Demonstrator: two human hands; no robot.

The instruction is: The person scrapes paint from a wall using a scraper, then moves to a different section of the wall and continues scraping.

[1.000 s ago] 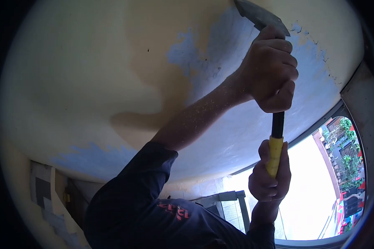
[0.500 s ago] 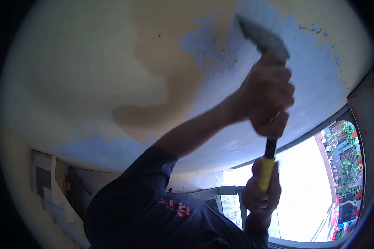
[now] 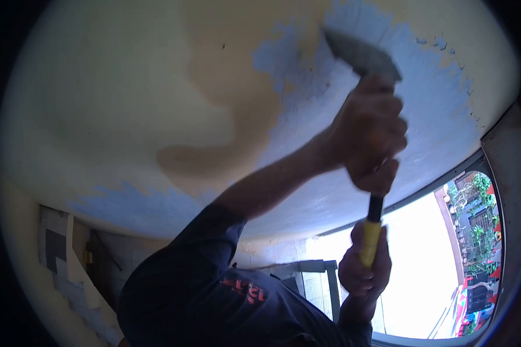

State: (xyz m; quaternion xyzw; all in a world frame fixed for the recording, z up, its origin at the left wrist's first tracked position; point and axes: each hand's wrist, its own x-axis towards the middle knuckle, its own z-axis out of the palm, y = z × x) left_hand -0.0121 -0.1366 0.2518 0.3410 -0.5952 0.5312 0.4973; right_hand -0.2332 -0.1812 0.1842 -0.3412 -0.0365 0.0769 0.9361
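I look up at a ceiling with cream paint and scraped blue patches. Both my hands hold a long scraper. My left hand grips the black shaft just below the metal blade, my forearm and dark sleeve reaching in from the lower left. My right hand is closed around the yellow handle end lower down. The blade lies against the blue scraped area of the ceiling.
A tan stain runs through the cream paint. A bright window opening at the lower right shows plants and buildings outside. A metal frame stands below the handle. Grey patched wall sits at the lower left.
The scraper and both hands have shifted down and slightly left across the ceiling. The blade, cut off by the top edge a second ago, now shows in full.
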